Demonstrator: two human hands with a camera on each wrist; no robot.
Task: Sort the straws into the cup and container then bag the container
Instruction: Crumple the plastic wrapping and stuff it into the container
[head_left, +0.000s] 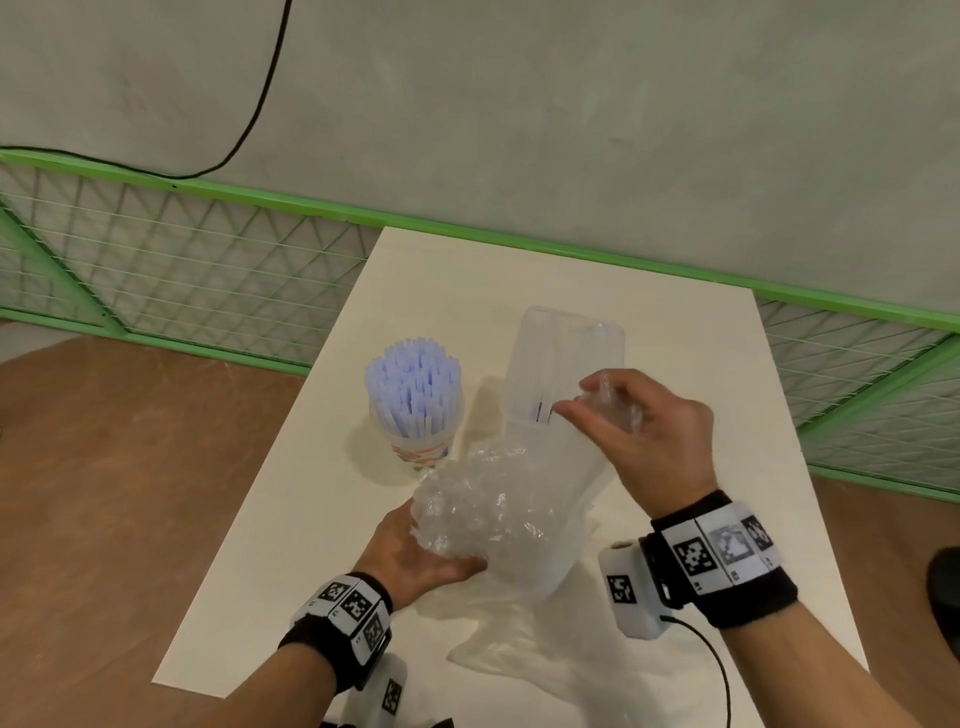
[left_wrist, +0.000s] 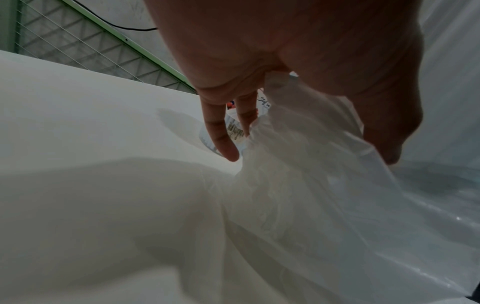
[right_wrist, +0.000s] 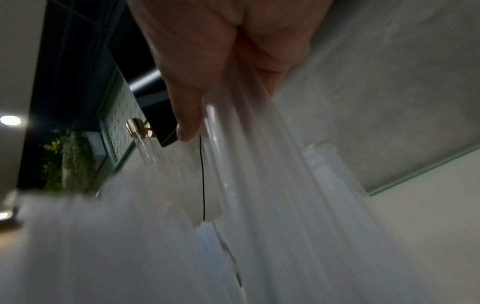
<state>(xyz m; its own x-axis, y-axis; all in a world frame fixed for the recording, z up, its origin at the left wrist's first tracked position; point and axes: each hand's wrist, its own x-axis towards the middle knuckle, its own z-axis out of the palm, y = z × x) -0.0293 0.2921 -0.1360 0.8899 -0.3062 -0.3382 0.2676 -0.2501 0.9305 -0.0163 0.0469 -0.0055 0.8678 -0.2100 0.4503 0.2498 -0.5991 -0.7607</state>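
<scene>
A clear cup (head_left: 418, 452) packed with blue-white straws (head_left: 413, 387) stands upright on the white table (head_left: 322, 467), left of centre. A tall translucent container (head_left: 563, 358) holding straws stands to its right, its lower part inside a clear plastic bag (head_left: 519, 525). My left hand (head_left: 421, 551) grips a crumpled bunch of the bag (left_wrist: 298, 144) near the container's base. My right hand (head_left: 649, 431) pinches the bag's other edge (right_wrist: 246, 154) up beside the container's middle. The bag's loose end lies flat on the table towards me.
A green wire-mesh fence (head_left: 208, 260) runs behind the table and down its right side. A black cable (head_left: 260, 104) hangs on the grey wall. Brown floor (head_left: 104, 493) lies left of the table.
</scene>
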